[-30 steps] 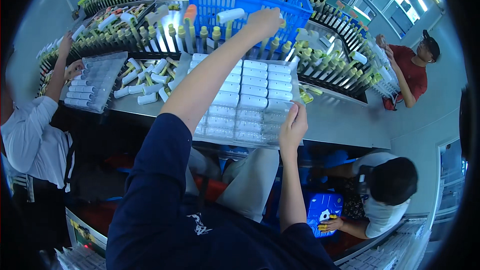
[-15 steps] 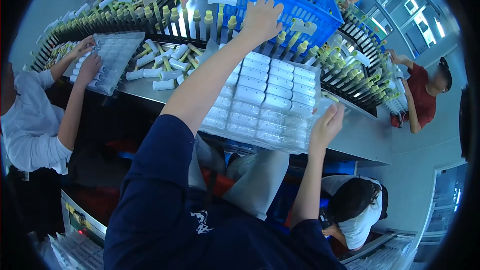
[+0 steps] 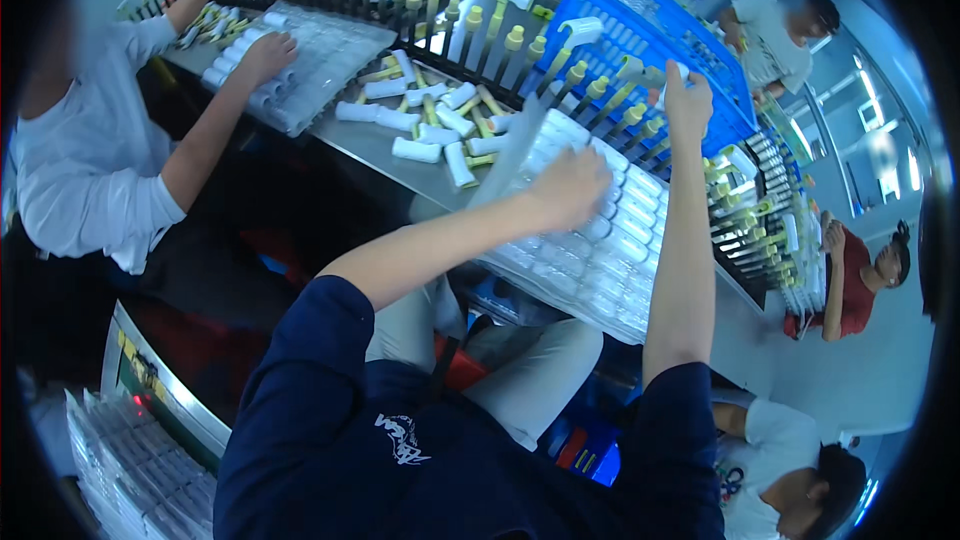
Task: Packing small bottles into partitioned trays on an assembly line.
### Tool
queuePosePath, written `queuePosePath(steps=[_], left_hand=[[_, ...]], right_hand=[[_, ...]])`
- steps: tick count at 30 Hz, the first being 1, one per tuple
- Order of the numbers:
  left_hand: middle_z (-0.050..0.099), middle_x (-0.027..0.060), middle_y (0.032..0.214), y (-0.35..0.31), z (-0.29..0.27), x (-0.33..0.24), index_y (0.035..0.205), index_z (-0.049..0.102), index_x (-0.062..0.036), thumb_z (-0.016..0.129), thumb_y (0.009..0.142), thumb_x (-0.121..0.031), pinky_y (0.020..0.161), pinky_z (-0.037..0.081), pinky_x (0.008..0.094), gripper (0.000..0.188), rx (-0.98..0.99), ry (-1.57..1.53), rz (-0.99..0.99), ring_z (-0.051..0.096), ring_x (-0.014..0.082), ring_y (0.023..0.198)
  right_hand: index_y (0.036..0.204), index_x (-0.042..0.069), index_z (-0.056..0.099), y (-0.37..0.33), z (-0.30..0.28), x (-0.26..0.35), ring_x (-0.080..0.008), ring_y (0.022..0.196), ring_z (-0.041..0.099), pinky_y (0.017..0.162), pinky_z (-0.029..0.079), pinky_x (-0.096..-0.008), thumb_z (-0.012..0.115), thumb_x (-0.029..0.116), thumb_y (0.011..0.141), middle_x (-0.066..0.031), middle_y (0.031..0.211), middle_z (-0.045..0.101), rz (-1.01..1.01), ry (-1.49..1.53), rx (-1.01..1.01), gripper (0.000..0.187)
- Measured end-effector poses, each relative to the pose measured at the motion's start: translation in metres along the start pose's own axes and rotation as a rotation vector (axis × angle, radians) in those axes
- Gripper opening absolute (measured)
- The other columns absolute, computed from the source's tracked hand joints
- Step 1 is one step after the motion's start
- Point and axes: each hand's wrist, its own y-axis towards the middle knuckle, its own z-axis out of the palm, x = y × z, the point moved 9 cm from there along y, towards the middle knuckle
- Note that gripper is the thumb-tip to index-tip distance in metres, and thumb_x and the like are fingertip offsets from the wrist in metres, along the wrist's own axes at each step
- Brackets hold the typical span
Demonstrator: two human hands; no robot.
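A clear plastic blister tray (image 3: 570,275) rests tilted over the bench edge above my lap. Rows of glossy white rounded plastic pieces (image 3: 635,205) fill its upper part, while the lower cells show only clear plastic. Over these rows is my left hand (image 3: 572,190), fingers curled down, smeared by motion; what they hold is hidden. My right hand (image 3: 688,105) is raised beyond the tray, at the rack of upright black pegs with yellow-green tops (image 3: 597,87). Its fingers pinch a white plastic piece, mostly covered by the hand.
Loose white pieces with yellow-green stems (image 3: 455,120) lie left of the tray. Behind the rack stands a blue plastic crate (image 3: 735,90). A co-worker in white (image 3: 95,160) handles another tray (image 3: 325,60) at left. Other people sit at right. Stacked clear trays (image 3: 140,470) stand lower left.
My left hand has come back from the rack near the crate down onto the tray. My right hand has left the tray's right edge and risen to the rack. The view has turned.
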Motion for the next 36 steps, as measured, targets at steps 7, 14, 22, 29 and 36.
queuePosePath(steps=[7, 14, 22, 29, 36], left_hand=[[0.048, 0.0187, 0.135, -0.03, 0.012, -0.002, 0.127, 0.052, -0.0024, 0.047, 0.097, -0.031, 0.111, 0.026, 0.0527, 0.042, -0.032, -0.035, 0.05, 0.04, 0.0329, 0.131], [0.049, 0.017, 0.134, -0.027, 0.006, 0.002, 0.13, 0.05, -0.0033, 0.047, 0.097, -0.032, 0.111, 0.025, 0.0493, 0.045, -0.017, -0.031, 0.032, 0.04, 0.03, 0.131], [0.053, 0.0174, 0.133, -0.027, -0.004, -0.006, 0.127, 0.054, -0.0043, 0.06, 0.088, -0.029, 0.109, 0.031, 0.0483, 0.046, 0.01, -0.153, 0.079, 0.045, 0.0326, 0.128], [0.057, 0.0056, 0.098, -0.019, 0.001, -0.029, 0.097, 0.07, -0.0097, 0.073, 0.078, -0.024, 0.09, 0.043, 0.0385, 0.024, 0.009, -0.216, 0.326, 0.053, 0.0243, 0.103], [0.057, 0.0071, 0.099, -0.011, 0.002, -0.043, 0.092, 0.065, -0.0041, 0.071, 0.078, -0.018, 0.09, 0.041, 0.0375, 0.021, 0.114, -0.005, 0.297, 0.051, 0.0249, 0.104]], right_hand=[[0.102, -0.001, 0.067, -0.009, 0.119, 0.096, -0.0405, 0.103, 0.064, 0.087, 0.051, -0.0489, 0.056, 0.044, 0.091, -0.0253, 0.109, 0.066, -0.228, -0.539, 0.38, 0.048], [0.122, 0.002, 0.054, -0.073, 0.12, 0.133, -0.0455, 0.099, 0.061, 0.083, 0.051, -0.0516, 0.051, 0.034, 0.097, -0.028, 0.111, 0.061, -0.453, -0.205, 0.209, 0.041], [0.118, -0.001, 0.06, -0.168, 0.064, 0.11, -0.0428, 0.1, 0.059, 0.087, 0.047, -0.0459, 0.058, 0.017, 0.093, -0.0245, 0.107, 0.062, -0.581, 0.044, 0.416, 0.031], [0.109, 0.0, 0.064, -0.234, -0.078, -0.017, -0.0392, 0.098, 0.06, 0.086, 0.047, -0.0432, 0.06, 0.009, 0.089, -0.0198, 0.106, 0.063, -0.181, -0.157, 0.324, 0.022], [0.114, 0.005, 0.064, -0.248, -0.09, -0.034, -0.0313, 0.112, 0.052, 0.106, 0.033, -0.0466, 0.061, 0.015, 0.089, -0.0125, 0.114, 0.06, -0.185, -0.236, 0.219, 0.027]])
